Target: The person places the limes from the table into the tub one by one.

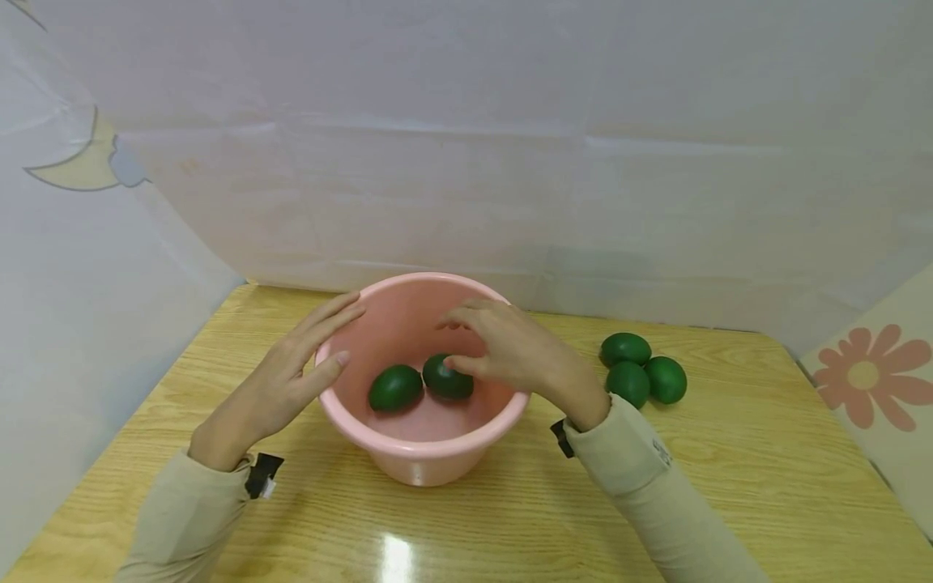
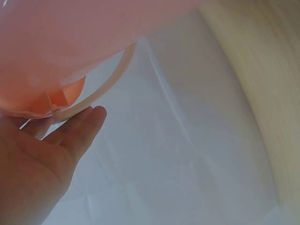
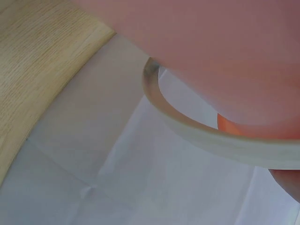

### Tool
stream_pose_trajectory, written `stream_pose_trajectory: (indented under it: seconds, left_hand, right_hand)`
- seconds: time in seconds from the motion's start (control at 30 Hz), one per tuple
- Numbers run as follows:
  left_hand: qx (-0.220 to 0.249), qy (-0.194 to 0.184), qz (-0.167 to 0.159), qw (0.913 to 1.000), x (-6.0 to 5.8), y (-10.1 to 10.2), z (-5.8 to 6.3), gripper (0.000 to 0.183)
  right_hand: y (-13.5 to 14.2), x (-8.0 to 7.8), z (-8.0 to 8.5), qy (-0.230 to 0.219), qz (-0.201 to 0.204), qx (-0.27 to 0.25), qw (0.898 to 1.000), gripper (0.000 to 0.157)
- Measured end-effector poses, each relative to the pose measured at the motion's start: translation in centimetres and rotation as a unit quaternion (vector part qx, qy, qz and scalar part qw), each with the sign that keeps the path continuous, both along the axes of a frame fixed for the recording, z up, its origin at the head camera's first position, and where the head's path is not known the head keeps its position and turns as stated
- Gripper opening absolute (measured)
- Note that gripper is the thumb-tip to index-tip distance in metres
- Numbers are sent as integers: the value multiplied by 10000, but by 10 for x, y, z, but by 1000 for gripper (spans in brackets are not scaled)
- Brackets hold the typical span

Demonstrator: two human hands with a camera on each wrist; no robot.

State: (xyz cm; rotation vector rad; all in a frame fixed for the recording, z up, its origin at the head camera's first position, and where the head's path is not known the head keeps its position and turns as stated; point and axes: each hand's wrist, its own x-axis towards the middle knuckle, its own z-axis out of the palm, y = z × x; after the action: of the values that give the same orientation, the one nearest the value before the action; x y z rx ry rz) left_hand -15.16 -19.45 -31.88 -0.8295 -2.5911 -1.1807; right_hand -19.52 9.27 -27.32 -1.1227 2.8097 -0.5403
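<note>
A pink bucket [image 1: 415,470] stands on the table with two dark green, smooth oval fruits inside, a left one [image 1: 395,389] and a right one [image 1: 446,379]. My left hand [image 1: 277,385] is at the bucket's left rim, its fingers extended along it. In the left wrist view, its fingertips [image 2: 96,115] are right at the pale handle [image 2: 115,75]. My right hand [image 1: 513,344] reaches over the right rim, fingers spread inside; its thumb overlaps the right fruit in the head view. The right wrist view shows the handle [image 3: 206,136] with part of a finger [image 3: 287,182] below it.
Three more green fruits [image 1: 627,348] lie clustered on the wooden table [image 1: 758,453], right of the bucket. A pale sheet [image 1: 547,186] hangs behind the table's back edge. Patterned sheeting with a flower [image 1: 863,375] borders the right side.
</note>
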Motion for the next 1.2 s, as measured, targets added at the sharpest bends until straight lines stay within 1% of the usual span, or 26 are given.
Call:
stream_pose_trajectory:
  seconds: [0.17,0.3,0.43,0.57,0.7,0.9,1.07,1.2]
  left_hand:
    - [34,-22,-3,10000,0,0,-1,53]
    - [31,-34,7,10000,0,0,-2,53]
    - [27,-16,9,10000,-1,0,-2,53]
    - [38,-29,13,10000,-1,0,-2,53]
    - [44,-21,5,10000,-1,0,-1,53]
    - [49,45,-2,10000,-2,0,-2,53]
    - [70,70,-17,9999,-1,1,-1,53]
    - [78,100,-14,9999,-1,1,-1,52]
  right_hand:
    - [2,0,-1,-31,22,-215,9998,44]
    - [4,0,-4,-23,66,-588,9982,42]
    - [6,-1,-7,155,103,-1015,9947,38]
    - [8,-1,-8,395,171,-1280,9908,35]
    - [9,0,-7,503,165,-1433,9883,34]
    - [14,2,-5,558,-16,-1526,9867,36]
    - [20,3,-1,849,-65,-1747,9809,40]
    - [27,4,3,910,-78,-1909,9773,42]
